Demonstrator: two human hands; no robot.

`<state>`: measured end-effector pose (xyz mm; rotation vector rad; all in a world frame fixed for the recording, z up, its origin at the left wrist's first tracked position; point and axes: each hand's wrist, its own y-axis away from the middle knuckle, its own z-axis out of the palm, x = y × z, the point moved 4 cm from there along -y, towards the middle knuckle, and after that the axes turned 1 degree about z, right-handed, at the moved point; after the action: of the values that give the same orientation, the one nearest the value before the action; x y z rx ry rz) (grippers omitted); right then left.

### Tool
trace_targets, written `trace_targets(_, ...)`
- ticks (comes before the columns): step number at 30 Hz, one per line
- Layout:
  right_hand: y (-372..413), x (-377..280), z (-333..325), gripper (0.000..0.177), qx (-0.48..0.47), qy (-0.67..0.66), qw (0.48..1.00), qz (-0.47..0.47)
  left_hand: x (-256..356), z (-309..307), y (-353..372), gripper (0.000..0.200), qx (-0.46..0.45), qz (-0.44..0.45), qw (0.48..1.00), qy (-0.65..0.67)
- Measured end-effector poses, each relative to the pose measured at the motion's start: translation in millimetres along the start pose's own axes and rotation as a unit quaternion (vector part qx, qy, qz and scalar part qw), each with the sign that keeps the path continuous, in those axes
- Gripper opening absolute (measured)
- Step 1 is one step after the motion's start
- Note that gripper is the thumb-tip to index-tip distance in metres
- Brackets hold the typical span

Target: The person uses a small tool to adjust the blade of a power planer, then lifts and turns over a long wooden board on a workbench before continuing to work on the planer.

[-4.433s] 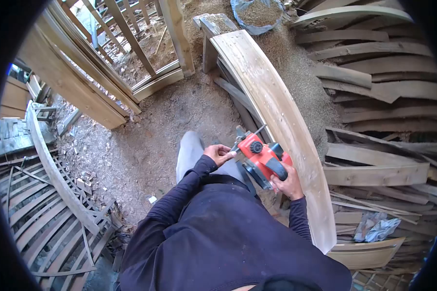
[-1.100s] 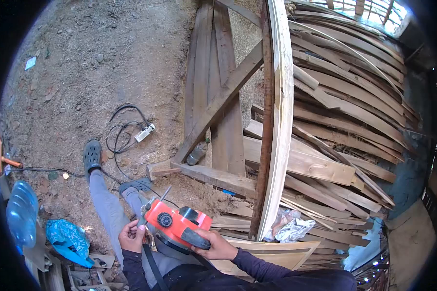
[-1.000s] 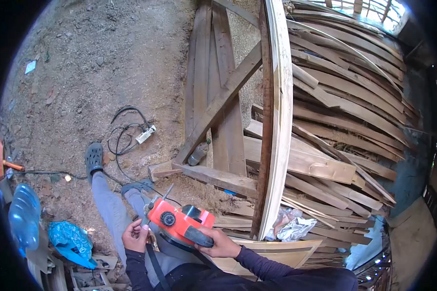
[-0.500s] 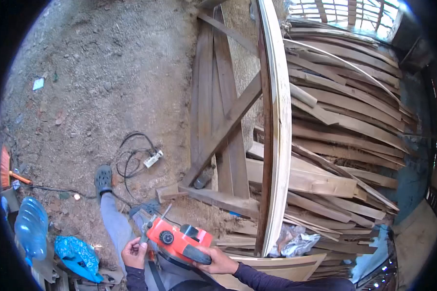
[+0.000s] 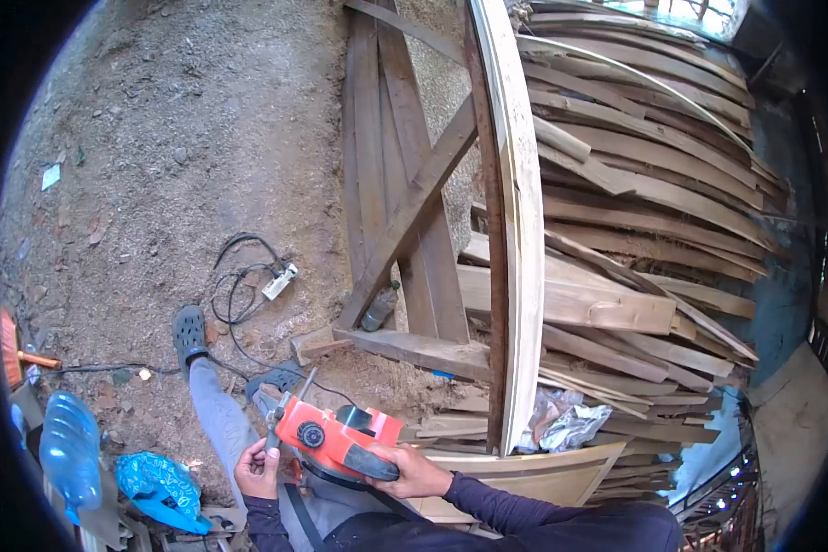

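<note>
Here the planer (image 5: 336, 431) sits between right fingers (image 5: 391, 452) gripping its handle (image 5: 373, 464) and left fingers (image 5: 271, 459) pinching its front fitting (image 5: 273, 429).

The long sleeves (image 5: 501, 506) are dark purple and creased, the trousers (image 5: 213, 396) grey, the clogs (image 5: 189, 331) dark grey with round holes.

The planer casing (image 5: 339, 442) looks like smooth plastic.

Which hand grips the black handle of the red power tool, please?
The right hand grips the black handle; the left hand is at the opposite end of the red power tool.
</note>
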<state>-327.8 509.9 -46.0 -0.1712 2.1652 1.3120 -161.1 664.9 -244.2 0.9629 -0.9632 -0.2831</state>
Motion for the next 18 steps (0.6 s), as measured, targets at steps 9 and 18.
trace_targets(9,11,10,9,0.038,0.005,-0.039,0.999,-0.001,0,-5,7,0.04,-0.023,-0.004,0.998,-0.062)
trace_targets(18,23,21,24,0.051,0.019,-0.041,0.999,0.023,-7,-21,8,0.033,-0.034,-0.006,0.992,-0.125)
